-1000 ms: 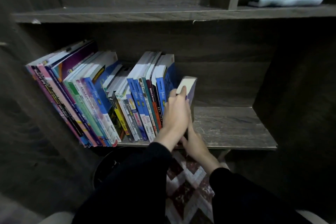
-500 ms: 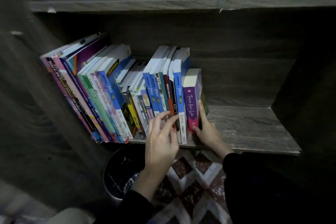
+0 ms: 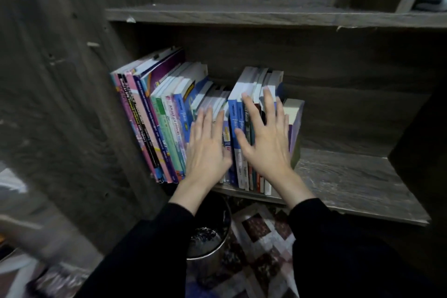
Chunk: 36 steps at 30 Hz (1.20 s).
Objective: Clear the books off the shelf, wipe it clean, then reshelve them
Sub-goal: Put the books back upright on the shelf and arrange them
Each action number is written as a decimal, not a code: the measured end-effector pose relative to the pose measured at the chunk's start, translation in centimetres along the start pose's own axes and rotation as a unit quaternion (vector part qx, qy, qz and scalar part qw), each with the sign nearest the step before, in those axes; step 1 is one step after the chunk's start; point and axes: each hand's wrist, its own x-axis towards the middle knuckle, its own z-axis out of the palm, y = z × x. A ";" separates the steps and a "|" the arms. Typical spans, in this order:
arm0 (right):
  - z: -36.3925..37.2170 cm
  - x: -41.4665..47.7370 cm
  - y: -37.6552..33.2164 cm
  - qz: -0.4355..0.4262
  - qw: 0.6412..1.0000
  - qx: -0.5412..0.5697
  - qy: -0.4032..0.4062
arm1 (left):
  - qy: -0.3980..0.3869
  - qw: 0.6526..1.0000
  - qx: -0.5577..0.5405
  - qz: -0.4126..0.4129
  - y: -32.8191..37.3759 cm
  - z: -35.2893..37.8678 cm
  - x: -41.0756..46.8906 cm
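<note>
Head view: you are laying both hands flat against the spines of the books (image 3: pixel 167 116), which are standing in a row on the left half of the shelf (image 3: pixel 350 176) and leaning toward its left wall. Your left hand (image 3: pixel 208 150), fingers straight and spread, is resting on the middle of the row. Your right hand (image 3: pixel 266 143), equally flat, is covering the blue spines nearer the row's right end. Neither hand is gripping anything. The purple book (image 3: pixel 296 128) is standing last in the row, just beside your right hand. Below the shelf's front edge, a dark bin (image 3: pixel 210 232) is sitting beside a patterned rug (image 3: pixel 261 237).
</note>
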 end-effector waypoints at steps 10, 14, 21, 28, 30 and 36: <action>-0.2 0.0 0.4 0.006 1.000 -0.001 -0.030 | 0.006 1.000 0.008 0.007 -0.4 0.2 -0.2; -0.1 0.1 0.0 0.009 1.000 -0.006 -0.026 | 0.001 1.000 -0.014 0.001 -0.4 0.3 -0.4; -0.1 0.1 0.1 0.003 1.000 -0.006 -0.025 | 0.032 0.999 -0.028 0.004 -0.2 0.2 -2.2; 0.0 0.1 0.0 0.002 1.000 -0.015 -0.025 | 0.041 0.996 -0.053 -0.060 -0.4 -0.9 -0.1; 0.0 0.1 -0.1 0.006 0.999 -0.019 -0.026 | 0.006 0.993 -0.059 -0.104 -0.4 -0.7 0.5; -0.2 0.0 -0.1 0.011 0.999 -0.020 -0.038 | 0.015 0.981 -0.133 -0.138 -0.5 -0.5 0.7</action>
